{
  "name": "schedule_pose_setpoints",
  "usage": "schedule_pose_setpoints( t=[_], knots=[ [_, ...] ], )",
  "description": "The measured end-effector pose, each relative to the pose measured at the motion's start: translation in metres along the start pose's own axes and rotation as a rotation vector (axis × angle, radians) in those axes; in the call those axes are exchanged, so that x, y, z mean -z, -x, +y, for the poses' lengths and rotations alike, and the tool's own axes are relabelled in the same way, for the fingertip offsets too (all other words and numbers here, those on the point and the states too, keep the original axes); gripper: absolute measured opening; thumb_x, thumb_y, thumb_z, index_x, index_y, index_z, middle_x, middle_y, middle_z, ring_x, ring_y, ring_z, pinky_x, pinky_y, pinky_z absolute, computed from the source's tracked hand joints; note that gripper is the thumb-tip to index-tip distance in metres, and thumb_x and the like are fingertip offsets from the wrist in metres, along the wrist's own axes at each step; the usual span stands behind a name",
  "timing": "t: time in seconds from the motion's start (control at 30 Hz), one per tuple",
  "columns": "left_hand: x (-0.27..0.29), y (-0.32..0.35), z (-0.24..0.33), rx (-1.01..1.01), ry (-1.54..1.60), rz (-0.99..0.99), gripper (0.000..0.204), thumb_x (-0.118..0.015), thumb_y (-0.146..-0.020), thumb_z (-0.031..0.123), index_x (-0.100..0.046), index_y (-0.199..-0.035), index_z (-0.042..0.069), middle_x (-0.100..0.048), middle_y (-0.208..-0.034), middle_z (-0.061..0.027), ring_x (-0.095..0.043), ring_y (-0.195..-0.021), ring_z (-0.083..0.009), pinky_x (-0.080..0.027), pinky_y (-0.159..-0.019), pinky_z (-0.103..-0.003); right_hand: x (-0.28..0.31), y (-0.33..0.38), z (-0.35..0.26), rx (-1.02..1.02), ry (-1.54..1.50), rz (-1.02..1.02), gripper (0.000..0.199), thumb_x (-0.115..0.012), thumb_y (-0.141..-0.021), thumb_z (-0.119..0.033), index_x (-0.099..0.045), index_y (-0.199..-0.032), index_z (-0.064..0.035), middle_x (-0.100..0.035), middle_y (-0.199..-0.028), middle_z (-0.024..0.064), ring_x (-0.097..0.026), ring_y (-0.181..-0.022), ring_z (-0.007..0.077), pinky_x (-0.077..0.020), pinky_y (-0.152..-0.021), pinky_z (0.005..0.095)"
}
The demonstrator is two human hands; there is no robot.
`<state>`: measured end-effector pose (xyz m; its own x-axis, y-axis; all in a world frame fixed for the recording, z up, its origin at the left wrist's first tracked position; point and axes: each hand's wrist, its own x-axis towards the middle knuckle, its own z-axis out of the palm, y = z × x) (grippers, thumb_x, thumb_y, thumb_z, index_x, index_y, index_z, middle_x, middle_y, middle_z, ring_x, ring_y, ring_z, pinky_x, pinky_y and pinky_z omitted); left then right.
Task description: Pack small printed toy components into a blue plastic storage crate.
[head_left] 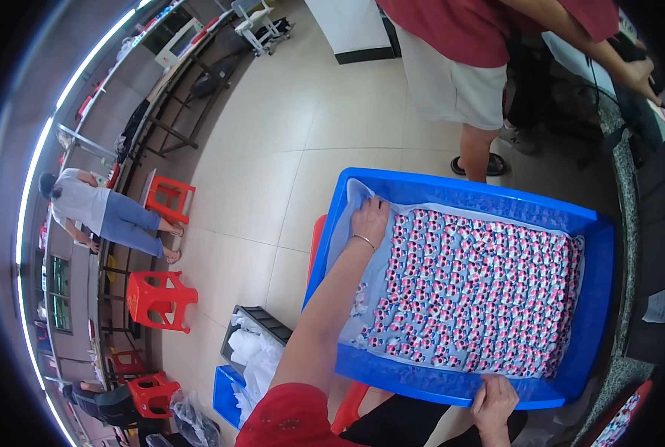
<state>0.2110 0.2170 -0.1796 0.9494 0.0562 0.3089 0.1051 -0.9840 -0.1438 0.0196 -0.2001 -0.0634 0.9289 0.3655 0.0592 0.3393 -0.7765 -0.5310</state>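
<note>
your left hand [371, 220] pinches the white liner [357, 194]; your right hand [495, 402] curls against the blue tub [414, 378], grip unclear. an uneven tug could jumble the rowed pieces [489, 294].

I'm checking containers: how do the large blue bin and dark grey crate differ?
The large blue bin holds small patterned pieces on a pale liner; the dark grey crate holds crumpled white sheeting. The left hand and right hand are at the bin; neither touches the crate. The bin looks larger than the crate. Both are open on top.

Glaring strip lights [25, 201], curved dark edges
</note>
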Motion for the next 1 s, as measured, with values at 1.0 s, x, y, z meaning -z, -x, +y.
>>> schedule_pose_setpoints(
  t=[1.0],
  knots=[
    [-0.012,0.007,-0.010,0.098,0.691,0.085,0.024,-0.068,-0.073,-0.004,-0.061,-0.094,0.006,-0.061,-0.101,-0.0128,-0.058,-0.099,-0.0332,-0.049,-0.086,-0.040,0.000,-0.004,-0.004,-0.004,-0.002,-0.017,0.008,-0.055,-0.077,-0.003,-0.060,-0.083,-0.0024,-0.061,-0.076,0.0130,-0.061,-0.069,0.0318,-0.0477,-0.061,0.0403]
  ],
)
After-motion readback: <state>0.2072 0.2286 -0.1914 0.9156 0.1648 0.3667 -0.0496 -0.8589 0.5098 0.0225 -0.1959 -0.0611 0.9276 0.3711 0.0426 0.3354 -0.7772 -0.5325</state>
